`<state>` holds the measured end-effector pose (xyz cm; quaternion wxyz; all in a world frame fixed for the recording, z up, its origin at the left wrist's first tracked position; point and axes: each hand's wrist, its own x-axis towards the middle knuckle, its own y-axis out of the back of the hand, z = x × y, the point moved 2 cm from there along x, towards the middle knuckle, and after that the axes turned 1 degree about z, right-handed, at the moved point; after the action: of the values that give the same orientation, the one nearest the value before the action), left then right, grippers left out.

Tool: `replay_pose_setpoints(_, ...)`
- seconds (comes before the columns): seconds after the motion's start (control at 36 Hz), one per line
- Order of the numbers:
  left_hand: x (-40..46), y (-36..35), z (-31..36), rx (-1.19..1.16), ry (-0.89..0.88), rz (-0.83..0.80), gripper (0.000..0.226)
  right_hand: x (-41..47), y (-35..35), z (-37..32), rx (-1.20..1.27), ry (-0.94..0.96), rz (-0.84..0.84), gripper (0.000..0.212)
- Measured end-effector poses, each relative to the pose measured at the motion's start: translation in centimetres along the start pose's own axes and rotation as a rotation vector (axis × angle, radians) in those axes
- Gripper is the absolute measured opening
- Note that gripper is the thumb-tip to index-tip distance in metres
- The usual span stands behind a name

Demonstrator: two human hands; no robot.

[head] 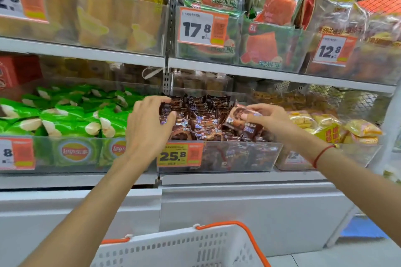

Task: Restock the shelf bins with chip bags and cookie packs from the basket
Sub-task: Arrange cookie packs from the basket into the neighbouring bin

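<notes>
Two hands are being kept busy over the middle bin [219, 156]: a brown cookie pack [243, 119] is being pinched by the right hand [271, 121] above the pile, another pack [168, 110] is being gripped by the left hand [147, 128]. White basket [184, 247] is sitting below.

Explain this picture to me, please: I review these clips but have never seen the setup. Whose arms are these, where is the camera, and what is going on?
There is no machine here. A person wears a camera on the head, so you look forward and down along their own two bare arms. They stand at a shop shelf with clear bins. The middle bin, tagged 25.8, holds brown cookie packs. The left hand grips some of those packs in the bin. The right hand pinches one cookie pack above the bin. Green chip bags fill the bin to the left, yellow packs the one to the right. The white basket with orange handles sits below.
</notes>
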<state>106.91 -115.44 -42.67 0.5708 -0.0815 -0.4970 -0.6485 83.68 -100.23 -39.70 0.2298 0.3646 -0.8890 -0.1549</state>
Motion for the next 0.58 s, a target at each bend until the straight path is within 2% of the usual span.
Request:
replay_pose_setpoints(0.11,0.5,-1.0,-1.8,0.192,0.028,-0.036,0.047,5.0,0.9,1.3,-0.102,-0.013,0.146,0.029)
replay_pose_setpoints(0.17,0.3,-1.8,-2.4,0.256,0.037,-0.068,0.050,7.0,0.4,2.3,-0.194,-0.012,0.151,0.038)
replay_pose_setpoints(0.25,0.0,-2.6,-3.0,0.325,0.040,-0.084,0.051,8.9,-1.3,3.2,-0.271,-0.012,0.085,0.041)
replay_pose_setpoints(0.42,0.1,-3.3,-3.7,0.321,0.029,-0.064,0.051,10.9,-5.3,4.8,-0.278,0.038,-0.026,0.031)
replay_pose_setpoints(0.5,0.1,-3.3,-3.7,0.320,0.029,-0.058,0.052,11.9,-5.9,5.2,-0.389,0.120,-0.082,0.025)
replay_pose_setpoints(0.58,0.1,-3.3,-3.7,0.326,0.023,-0.056,0.053,12.6,-5.4,4.9,-0.574,0.125,-0.185,0.031)
